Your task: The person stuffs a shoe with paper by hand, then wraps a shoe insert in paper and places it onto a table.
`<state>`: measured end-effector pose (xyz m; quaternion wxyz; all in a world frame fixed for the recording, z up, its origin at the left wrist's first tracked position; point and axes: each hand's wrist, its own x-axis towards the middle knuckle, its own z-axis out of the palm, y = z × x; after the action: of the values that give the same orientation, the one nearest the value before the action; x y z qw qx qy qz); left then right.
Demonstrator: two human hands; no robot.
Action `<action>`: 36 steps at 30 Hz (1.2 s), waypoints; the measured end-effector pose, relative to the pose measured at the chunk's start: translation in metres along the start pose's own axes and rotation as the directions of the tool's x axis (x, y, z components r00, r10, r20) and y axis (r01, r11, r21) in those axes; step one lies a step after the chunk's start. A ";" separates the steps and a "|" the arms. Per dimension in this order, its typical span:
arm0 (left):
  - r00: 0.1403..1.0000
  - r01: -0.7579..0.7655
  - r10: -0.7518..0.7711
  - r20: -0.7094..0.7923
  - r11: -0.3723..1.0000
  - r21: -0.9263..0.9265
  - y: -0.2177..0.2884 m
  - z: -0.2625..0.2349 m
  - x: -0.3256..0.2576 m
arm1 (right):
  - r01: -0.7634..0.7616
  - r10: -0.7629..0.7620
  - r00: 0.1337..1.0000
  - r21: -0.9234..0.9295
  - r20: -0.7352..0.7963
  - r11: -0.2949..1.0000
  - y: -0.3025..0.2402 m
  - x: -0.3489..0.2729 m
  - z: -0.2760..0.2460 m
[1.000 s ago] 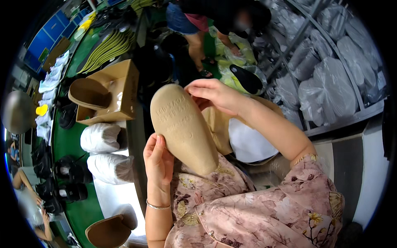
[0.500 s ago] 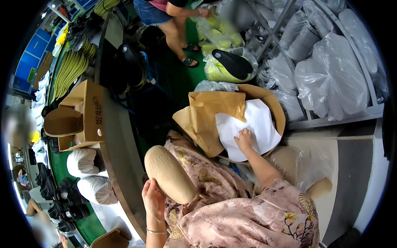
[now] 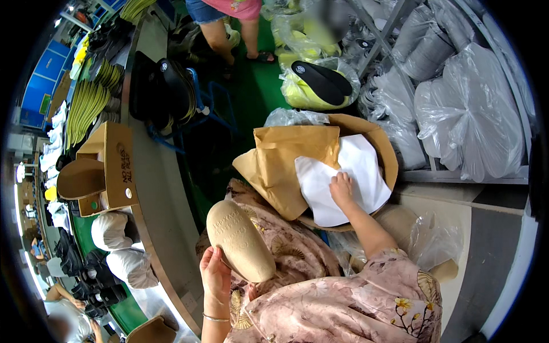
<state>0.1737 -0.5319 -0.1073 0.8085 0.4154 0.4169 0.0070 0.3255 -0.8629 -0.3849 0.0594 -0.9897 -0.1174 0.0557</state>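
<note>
The left hand (image 3: pixel 216 273) is clamped around the lower end of a tan shoe sole (image 3: pixel 239 240), holding it tilted above the lap, just off the curved edge of the desk (image 3: pixel 163 217). The right hand (image 3: pixel 342 190) lies flat with its fingers spread on a sheet of white paper (image 3: pixel 343 177) — it presses on the sheet rather than gripping it. That paper sits in a round brown bin (image 3: pixel 384 150) beside the person's knees, together with folded brown paper (image 3: pixel 289 160). On the desk, near its far edge, stands an open cardboard box (image 3: pixel 106 171), with white bundles (image 3: pixel 117 231) just beside it. Past the bin, clear plastic bags (image 3: pixel 469 120) fill a rack, and another person's legs (image 3: pixel 229 40) stand on the green floor (image 3: pixel 257 91) — well apart from both hands.
</note>
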 end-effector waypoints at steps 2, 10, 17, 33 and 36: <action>1.000 -0.014 0.014 -0.005 1.000 0.002 -0.003 -0.003 0.002 | -0.046 0.048 0.998 0.043 -0.046 0.998 -0.029 0.008 -0.032; 0.999 -0.032 0.033 -0.012 0.999 0.013 0.003 -0.001 -0.004 | -0.122 0.122 0.992 0.010 0.021 0.992 -0.019 0.001 0.010; 1.000 -0.016 0.016 -0.009 1.000 0.003 -0.001 -0.004 0.002 | -0.158 0.114 0.983 0.342 0.147 0.926 0.028 0.018 -0.002; 0.907 -0.421 0.405 0.117 0.859 0.290 0.011 0.016 0.011 | -0.468 -0.475 0.811 0.866 0.341 -0.177 -0.123 -0.014 -0.208; 0.793 -0.609 0.573 0.206 0.755 0.244 0.026 0.011 0.010 | -0.377 -0.478 0.849 0.891 0.223 -0.254 -0.159 -0.018 -0.239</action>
<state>0.1965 -0.5182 -0.0928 0.7157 0.6424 0.2115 0.1744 0.3019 -0.7386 -0.1267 0.7856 -0.4746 -0.0820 0.3884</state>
